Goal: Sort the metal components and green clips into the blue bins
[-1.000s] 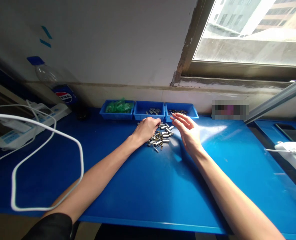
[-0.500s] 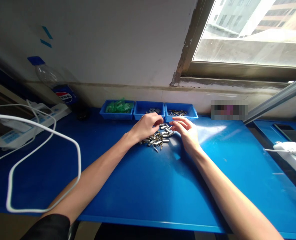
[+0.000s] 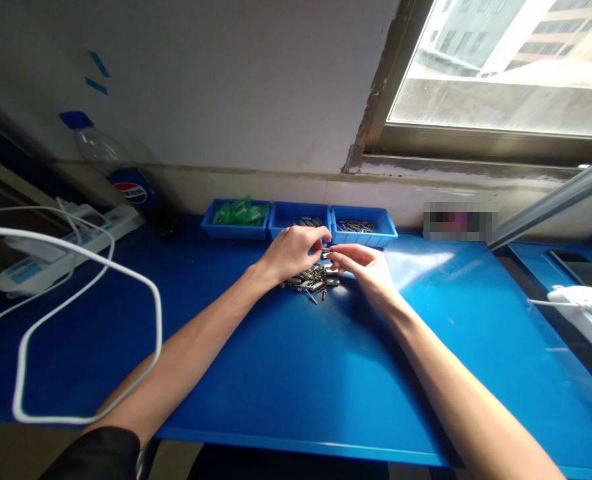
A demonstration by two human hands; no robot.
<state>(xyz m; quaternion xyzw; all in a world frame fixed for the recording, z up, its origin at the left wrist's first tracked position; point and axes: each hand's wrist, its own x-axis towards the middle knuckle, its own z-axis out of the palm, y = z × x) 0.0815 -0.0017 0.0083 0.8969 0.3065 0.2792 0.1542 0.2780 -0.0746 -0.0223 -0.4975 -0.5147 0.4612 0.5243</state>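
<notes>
A small heap of silver and brass-coloured metal pins and short cylinders (image 3: 312, 283) lies on the blue table. Over its upper left side my left hand (image 3: 293, 253) is bent, thumb and fingers curled together. My right hand (image 3: 369, 270) reaches in from the right, its thumb and fingers closed in a pinch above the heap's right edge. The fingertips of both hands are close together, with silver pieces showing between them. What either hand grips is too small and partly covered to make out.
Behind the heap stand three blue bins: one with green plastic bags (image 3: 241, 213), a middle one (image 3: 299, 208) with grey pieces, one with brass-coloured pins (image 3: 356, 227). A cola bottle (image 3: 133, 190), power strip (image 3: 41, 263) and looping white cable (image 3: 159, 313) are at left.
My right hand has moved left toward my left hand, and its fingers have closed over pieces at the heap's edge. My left hand has shifted slightly right.
</notes>
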